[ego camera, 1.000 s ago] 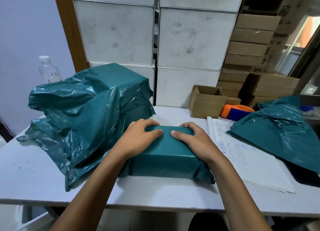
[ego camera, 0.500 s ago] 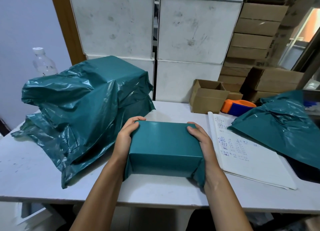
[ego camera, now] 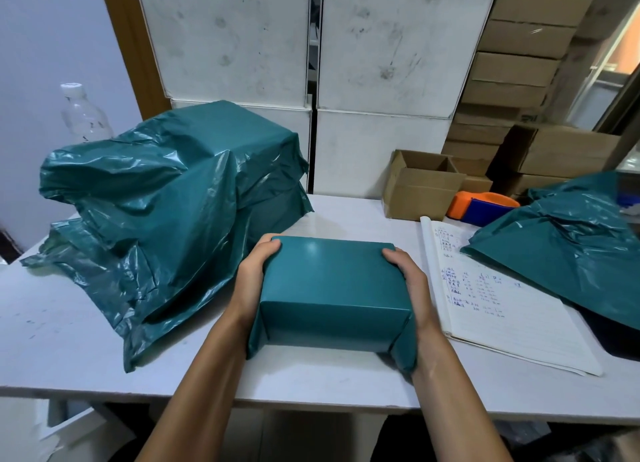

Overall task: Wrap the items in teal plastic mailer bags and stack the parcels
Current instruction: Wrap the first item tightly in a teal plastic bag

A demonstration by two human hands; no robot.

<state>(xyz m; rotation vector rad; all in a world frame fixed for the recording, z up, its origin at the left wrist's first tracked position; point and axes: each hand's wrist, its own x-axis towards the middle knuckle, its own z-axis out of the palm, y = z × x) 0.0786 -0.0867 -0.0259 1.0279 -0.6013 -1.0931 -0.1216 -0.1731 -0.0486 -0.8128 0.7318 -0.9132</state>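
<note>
While sitting against the wall at far left, clear bottle (ego camera: 85,115) peeking over heaped teal parcels (ego camera: 166,198) piling up on the white bench (ego camera: 69,323). Clasping the wrapped teal parcel (ego camera: 332,295) at bench centre: left hand (ego camera: 254,281) curling round its left side, right hand (ego camera: 412,285) gripping the right, loose flaps hanging at the near corners. Lying just right, open notebook (ego camera: 502,306), then loose teal mailer bags (ego camera: 568,247).
</note>
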